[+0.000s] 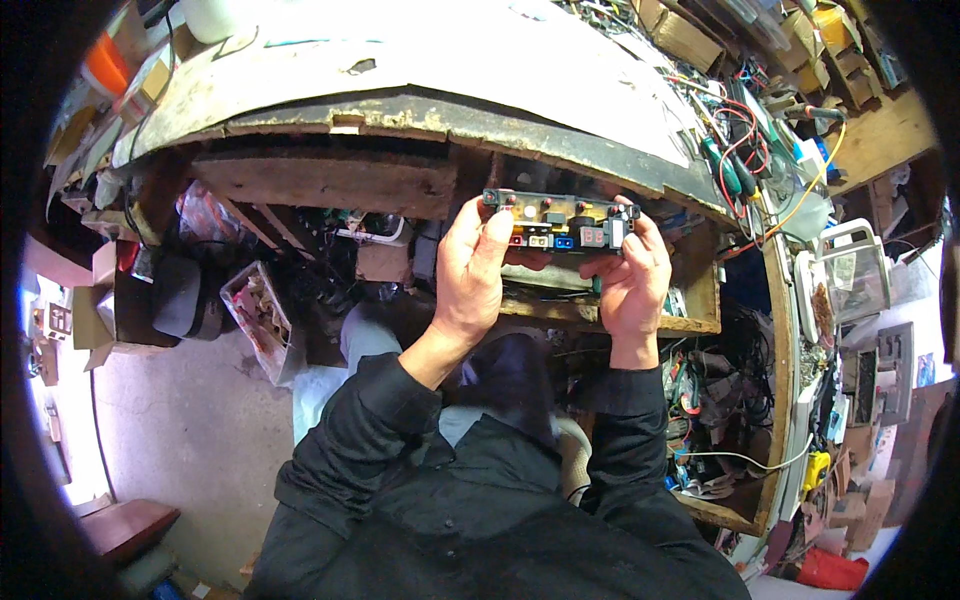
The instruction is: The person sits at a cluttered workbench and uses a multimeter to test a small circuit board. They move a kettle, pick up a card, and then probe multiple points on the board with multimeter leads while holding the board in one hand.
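Note:
Between my two hands, just off the bench's front edge, is a circuit board (553,225) with a small two-digit display (592,235) at its right part. Coloured connectors line its near edge, among them a blue one (564,243), and several small buttons run along the far edge. Closed around the board's left end is my left hand (473,268), thumb on top. At the opposite end my right hand (637,280) grips it, with fingertips showing beneath. The board's underside is hidden from view.
A white-topped workbench (420,70) with a worn edge spans the front. An open wooden drawer (690,325) sits under the board. Wires and a green-handled tool (735,170) crowd the bench's right side. A bin of scraps (262,315) stands on the floor at left.

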The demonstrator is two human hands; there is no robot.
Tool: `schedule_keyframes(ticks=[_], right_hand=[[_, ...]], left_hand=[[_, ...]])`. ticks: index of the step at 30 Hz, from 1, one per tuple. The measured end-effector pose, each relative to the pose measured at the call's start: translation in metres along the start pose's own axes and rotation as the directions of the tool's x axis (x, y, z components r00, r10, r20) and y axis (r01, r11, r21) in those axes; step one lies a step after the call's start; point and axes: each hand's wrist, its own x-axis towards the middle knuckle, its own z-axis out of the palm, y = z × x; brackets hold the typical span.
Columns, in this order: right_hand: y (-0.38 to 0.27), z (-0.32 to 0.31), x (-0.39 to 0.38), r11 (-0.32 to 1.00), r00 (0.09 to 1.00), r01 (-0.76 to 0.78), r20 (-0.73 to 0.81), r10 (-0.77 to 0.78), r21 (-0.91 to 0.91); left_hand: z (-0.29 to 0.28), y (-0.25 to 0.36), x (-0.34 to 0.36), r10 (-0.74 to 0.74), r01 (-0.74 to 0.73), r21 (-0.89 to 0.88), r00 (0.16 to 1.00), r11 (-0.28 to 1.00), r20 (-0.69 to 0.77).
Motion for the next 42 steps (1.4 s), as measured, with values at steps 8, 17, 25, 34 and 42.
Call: schedule_keyframes(ticks=[8,17,25,34,42], right_hand=[[-0.001,0.000,-0.001,1.000,0.999,-0.017,0.027,0.017,-0.002],[-0.001,0.000,-0.001,1.000,1.000,-0.010,0.013,0.010,-0.005],[0.000,-0.001,-0.001,1.000,0.999,-0.007,0.033,0.007,-0.002],[-0.001,0.003,-0.001,1.000,0.999,-0.016,-0.046,0.016,0.008],[-0.002,0.004,-0.001,1.000,0.999,-0.019,-0.047,0.019,0.011]], left_hand=[[-0.008,-0.020,0.004,0.004,0.001,-0.152,0.999,0.988,0.032],[-0.008,-0.011,0.002,0.015,-0.014,-0.007,0.999,1.000,0.035],[-0.001,-0.004,0.000,0.008,-0.004,-0.087,0.999,0.996,0.038],[-0.004,-0.005,0.000,0.024,-0.022,-0.038,0.999,0.999,0.040],[-0.005,-0.003,-0.001,0.040,-0.039,-0.030,0.999,0.999,0.036]])
